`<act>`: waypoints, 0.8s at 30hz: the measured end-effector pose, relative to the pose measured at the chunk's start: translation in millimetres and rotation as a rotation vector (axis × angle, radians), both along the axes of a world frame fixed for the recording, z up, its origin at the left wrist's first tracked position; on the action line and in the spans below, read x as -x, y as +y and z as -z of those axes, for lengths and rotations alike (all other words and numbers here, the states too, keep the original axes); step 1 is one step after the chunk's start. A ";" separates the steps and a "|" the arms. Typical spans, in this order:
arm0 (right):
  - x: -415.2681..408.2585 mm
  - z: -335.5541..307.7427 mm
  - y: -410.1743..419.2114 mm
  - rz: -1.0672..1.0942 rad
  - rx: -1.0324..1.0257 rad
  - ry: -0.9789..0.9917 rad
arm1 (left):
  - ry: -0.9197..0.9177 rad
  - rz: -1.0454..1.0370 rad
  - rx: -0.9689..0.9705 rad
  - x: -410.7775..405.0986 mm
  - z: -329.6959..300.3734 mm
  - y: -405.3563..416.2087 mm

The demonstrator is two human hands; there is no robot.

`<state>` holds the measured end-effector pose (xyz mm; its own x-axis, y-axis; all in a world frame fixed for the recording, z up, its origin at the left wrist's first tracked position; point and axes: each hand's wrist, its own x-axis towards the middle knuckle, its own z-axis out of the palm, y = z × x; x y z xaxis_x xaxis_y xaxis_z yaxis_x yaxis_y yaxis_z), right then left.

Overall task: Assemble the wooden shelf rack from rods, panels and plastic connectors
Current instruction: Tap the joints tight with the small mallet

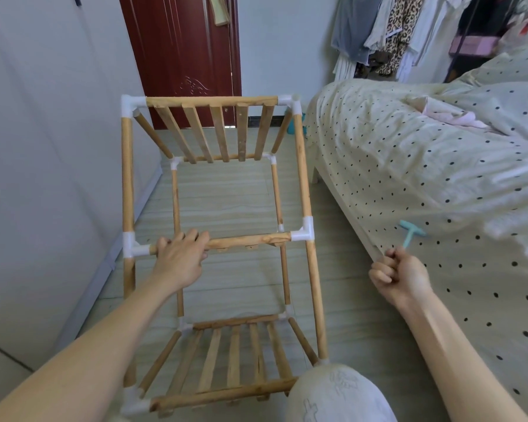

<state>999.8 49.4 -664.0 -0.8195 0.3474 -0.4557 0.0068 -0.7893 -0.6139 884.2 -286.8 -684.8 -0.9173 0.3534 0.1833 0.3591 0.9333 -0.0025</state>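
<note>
Gripping the middle crossbar [247, 240] of the wooden rack [302, 178] at frame centre, left hand [180, 257] has fingers curled over the rod near its left white connector [133, 246]. Rack lies tipped on the pale floor [226, 196], slatted panels at top centre [214, 132] and bottom centre [232, 357], white plastic corner joints on the rods. Right hand [400, 277] at right centre, fist closed round the handle of a small teal hammer [410, 234], head blurred, over the dotted bed cover [409, 166]. Knee [336, 394] at bottom edge touches the rack's near corner. Dark red door [183, 47] upper centre, hanging clothes [393, 35] upper right
</note>
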 end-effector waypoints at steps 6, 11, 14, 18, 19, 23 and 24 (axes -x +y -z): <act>-11.3 8.3 -15.3 -0.446 -0.062 -0.105 | -0.011 0.004 0.013 -4.5 -2.1 1.9; -13.2 -3.4 -21.8 -0.362 0.222 -0.086 | -0.021 0.000 0.014 -8.2 -3.7 2.0; -11.6 -4.4 -19.5 -0.437 0.248 -0.053 | -0.019 -0.006 0.019 -7.8 -3.8 2.2; -5.0 -3.3 -20.4 -0.182 0.226 -0.077 | -0.020 -0.004 0.020 -8.8 -2.6 2.4; -7.5 -1.4 -26.9 -0.393 0.189 -0.113 | -0.013 0.000 0.018 -7.8 -2.6 2.3; -0.1 -9.6 -16.1 -0.273 0.200 -0.089 | -0.008 0.003 0.009 -8.3 -1.8 1.7; 1.6 -10.0 -15.0 -0.191 0.205 -0.096 | -0.006 0.003 0.009 -8.3 -1.5 1.5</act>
<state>998.3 34.3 -654.0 -0.8108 0.0835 -0.5793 0.2180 -0.8755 -0.4313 892.4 -285.3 -683.3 -0.9171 0.3581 0.1750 0.3623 0.9320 -0.0085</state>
